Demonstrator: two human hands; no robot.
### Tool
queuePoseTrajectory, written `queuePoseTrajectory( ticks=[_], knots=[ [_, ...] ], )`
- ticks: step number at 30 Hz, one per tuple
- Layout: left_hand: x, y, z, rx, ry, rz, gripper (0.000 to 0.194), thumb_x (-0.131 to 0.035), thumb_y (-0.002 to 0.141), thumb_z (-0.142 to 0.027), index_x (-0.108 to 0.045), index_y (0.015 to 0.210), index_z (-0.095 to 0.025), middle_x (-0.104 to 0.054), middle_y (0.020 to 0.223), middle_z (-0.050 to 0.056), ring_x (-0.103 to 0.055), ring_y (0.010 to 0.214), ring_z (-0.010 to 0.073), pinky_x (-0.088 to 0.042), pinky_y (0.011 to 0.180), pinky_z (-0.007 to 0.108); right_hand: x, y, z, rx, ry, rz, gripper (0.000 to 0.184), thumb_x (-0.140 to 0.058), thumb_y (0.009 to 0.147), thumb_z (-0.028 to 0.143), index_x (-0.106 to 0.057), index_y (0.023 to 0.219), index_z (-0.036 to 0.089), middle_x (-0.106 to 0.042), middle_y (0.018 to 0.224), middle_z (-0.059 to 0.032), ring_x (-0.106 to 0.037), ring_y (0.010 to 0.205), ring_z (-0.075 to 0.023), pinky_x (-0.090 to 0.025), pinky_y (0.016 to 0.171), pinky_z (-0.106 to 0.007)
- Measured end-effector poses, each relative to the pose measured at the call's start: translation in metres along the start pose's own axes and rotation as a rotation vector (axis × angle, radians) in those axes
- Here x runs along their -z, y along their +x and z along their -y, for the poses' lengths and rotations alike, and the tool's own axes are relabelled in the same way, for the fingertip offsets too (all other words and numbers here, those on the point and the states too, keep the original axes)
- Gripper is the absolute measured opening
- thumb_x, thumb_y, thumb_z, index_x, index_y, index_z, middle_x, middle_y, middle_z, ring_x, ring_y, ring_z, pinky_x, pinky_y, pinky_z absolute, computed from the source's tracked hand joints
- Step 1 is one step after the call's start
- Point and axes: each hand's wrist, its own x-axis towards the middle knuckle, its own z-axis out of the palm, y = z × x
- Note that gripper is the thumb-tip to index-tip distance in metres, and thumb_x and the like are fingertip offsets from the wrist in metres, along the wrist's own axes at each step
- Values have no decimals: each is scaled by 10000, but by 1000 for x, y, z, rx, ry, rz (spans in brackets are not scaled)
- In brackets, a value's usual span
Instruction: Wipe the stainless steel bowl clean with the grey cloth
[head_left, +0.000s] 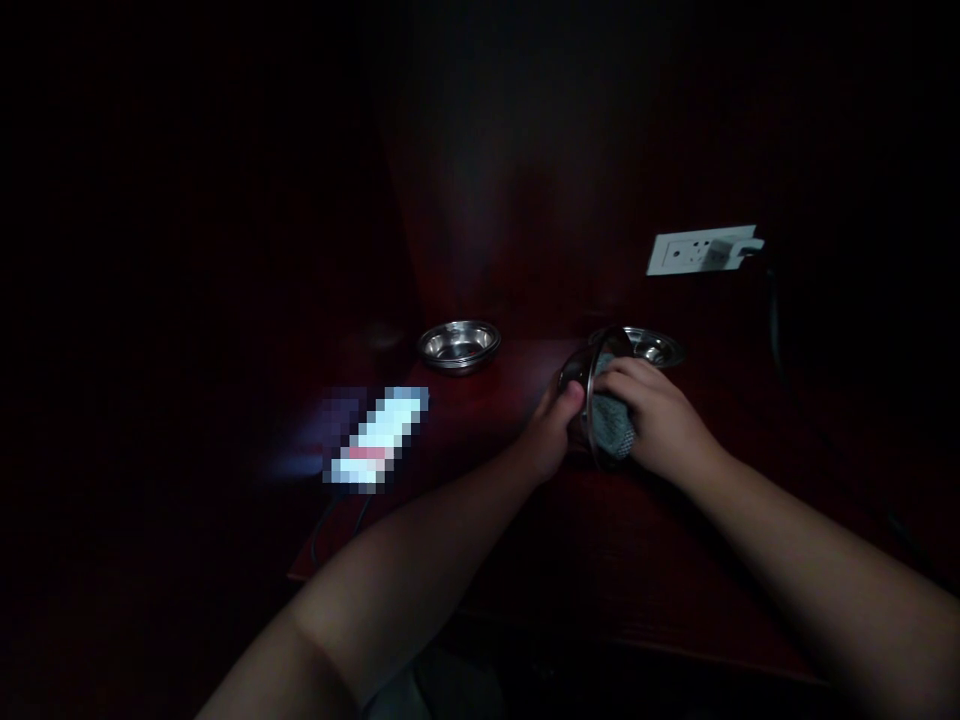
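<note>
The left hand (553,435) grips a tilted metal bowl (580,430); the right hand (664,415) holds a cloth (612,428) inside — wiping seems unfinished. Dishes (457,364) at its ten o'clock, another dish (667,352) at one — wiped or not, unclear.

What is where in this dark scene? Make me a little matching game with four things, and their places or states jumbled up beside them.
1. grey-green cloth
2. wall socket
3. left hand
4. pixelated object

A. glowing brightly, left of all the metal dishes
B. holding the tilted metal bowl from outside
C. at the bowl's inside, under the right hand
D. white, with a plug in it

Pairs: 1-C, 2-D, 3-B, 4-A
</note>
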Motion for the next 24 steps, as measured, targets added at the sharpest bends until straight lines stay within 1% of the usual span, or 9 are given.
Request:
queuePoseTrajectory(
  ticks=[6,12,15,20,24],
  knots=[
    [6,3,2,1,-12,-79,533,-592,764,-574,-580,1155,-211,-643,1174,76,-553,1160,258,-378,1021,419,-3,-1,-4,-20,-49,147,316,-545,667,32,-595,937,190,-613,1036,-95,-532,998,-273,-446,878,-402],
    [8,5,1,-29,7,-107,577,-629,730,-575,-571,1179,-218,-655,1137,62,-593,1085,235,-408,979,383,-3,-2,-4,-30,12,251,300,-550,661,34,-601,911,192,-627,998,-81,-541,961,-256,-442,872,-387],
    [8,5,0,-53,23,-109,602,-632,724,-578,-557,1211,-231,-647,1158,62,-587,1097,241,-409,978,384,-3,-2,-3,-22,101,284,262,-553,683,46,-603,887,202,-622,959,-66,-555,940,-239,-439,853,-369],
    [12,5,1,-63,46,-81,599,-622,728,-591,-564,1200,-227,-635,1193,77,-570,1132,267,-399,996,411,1,1,3,-10,314,354,180,-558,714,62,-590,831,195,-611,870,-42,-567,815,-190,-437,758,-324],
    [14,5,2,-49,34,-59,583,-618,744,-570,-565,1205,-218,-626,1220,80,-553,1168,267,-362,1038,417,3,3,10,-8,523,345,109,-575,736,94,-549,781,190,-587,810,-22,-549,734,-160,-438,687,-293]
  ],
)
